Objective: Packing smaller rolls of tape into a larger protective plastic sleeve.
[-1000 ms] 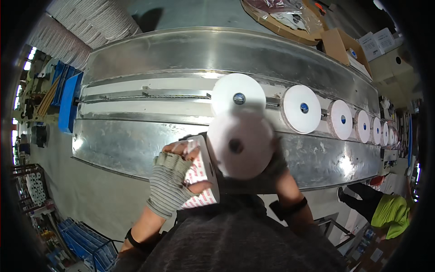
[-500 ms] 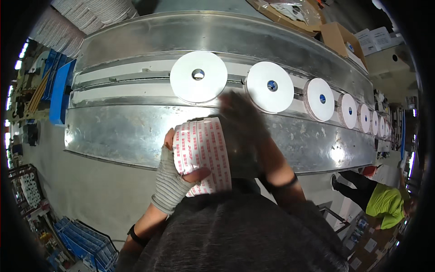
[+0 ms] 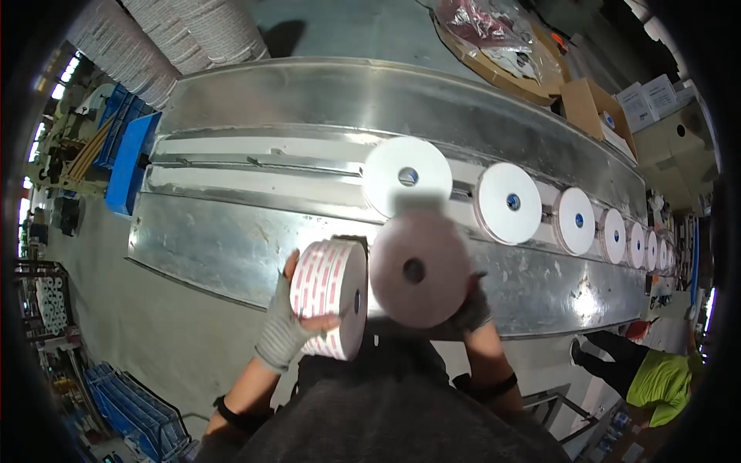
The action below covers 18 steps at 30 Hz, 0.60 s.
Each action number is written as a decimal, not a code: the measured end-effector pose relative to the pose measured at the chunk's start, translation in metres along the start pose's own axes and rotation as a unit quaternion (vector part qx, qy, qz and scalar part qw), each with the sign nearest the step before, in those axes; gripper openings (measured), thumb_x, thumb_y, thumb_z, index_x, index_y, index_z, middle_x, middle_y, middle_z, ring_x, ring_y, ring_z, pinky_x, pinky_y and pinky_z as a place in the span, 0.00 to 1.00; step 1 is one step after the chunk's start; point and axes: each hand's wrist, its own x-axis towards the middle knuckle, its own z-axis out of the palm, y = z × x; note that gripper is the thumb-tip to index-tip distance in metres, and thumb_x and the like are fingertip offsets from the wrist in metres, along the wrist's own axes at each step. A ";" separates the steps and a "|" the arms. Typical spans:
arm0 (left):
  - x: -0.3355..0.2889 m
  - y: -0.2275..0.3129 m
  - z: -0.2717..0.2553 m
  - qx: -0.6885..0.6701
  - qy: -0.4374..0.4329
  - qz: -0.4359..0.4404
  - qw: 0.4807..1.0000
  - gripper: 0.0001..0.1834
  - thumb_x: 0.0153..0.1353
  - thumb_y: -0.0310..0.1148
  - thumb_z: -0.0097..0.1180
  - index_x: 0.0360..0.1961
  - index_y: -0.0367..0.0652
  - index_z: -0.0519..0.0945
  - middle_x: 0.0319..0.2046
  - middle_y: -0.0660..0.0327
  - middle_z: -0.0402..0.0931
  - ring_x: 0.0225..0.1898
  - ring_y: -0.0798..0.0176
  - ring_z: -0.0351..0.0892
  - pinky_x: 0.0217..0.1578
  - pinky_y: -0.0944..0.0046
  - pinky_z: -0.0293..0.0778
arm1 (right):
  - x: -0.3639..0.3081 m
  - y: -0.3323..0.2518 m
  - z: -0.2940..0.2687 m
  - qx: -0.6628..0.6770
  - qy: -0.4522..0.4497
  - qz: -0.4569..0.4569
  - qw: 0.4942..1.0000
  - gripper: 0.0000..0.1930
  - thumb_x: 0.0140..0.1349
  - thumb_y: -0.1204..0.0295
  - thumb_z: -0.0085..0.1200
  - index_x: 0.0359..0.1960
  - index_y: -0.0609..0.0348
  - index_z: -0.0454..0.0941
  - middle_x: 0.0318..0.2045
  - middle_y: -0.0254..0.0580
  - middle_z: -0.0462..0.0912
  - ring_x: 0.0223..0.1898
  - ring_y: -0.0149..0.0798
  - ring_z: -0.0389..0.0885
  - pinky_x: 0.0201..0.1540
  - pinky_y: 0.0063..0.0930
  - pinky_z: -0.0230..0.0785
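My left hand point(image 3: 285, 332), in a grey fingerless glove, grips a thick stack of tape rolls point(image 3: 320, 289) close to my body. The stack's white rim carries red print, and its flat side is turned to the right. Just beside it, my right hand point(image 3: 472, 309) has a single tape roll point(image 3: 424, 297) by its right edge. That roll is tilted, with its shaded flat face and centre hole towards me, and is smeared by motion. Beyond it a white tape roll point(image 3: 386, 181) lies flat on the conveyor track point(image 3: 255, 166), its near edge partly covered.
Several more rolls point(image 3: 502, 220) lie in a row along the track to the right. Metal table surfaces point(image 3: 224, 231) flank the track. A blue end box point(image 3: 131, 170) is at the left. Tall roll stacks point(image 3: 216, 35) and a cardboard box point(image 3: 583, 108) stand behind. A person in a lime shirt point(image 3: 660, 378) is at right.
A roll has come off the held stack into my right hand, which has drawn back from the track. The stack has turned to show its side. My view has shifted, and rolls appear further right.
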 end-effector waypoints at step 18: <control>-0.034 -0.017 0.010 -0.105 0.237 -0.003 0.966 0.45 0.62 0.42 0.59 0.71 0.45 0.45 0.47 0.58 0.71 0.46 0.67 0.73 0.45 0.65 0.73 | 0.071 -0.103 0.072 -0.066 -0.096 -0.159 0.980 0.45 0.42 0.58 0.73 0.61 0.63 0.64 0.52 0.55 0.74 0.55 0.52 0.73 0.58 0.40 0.65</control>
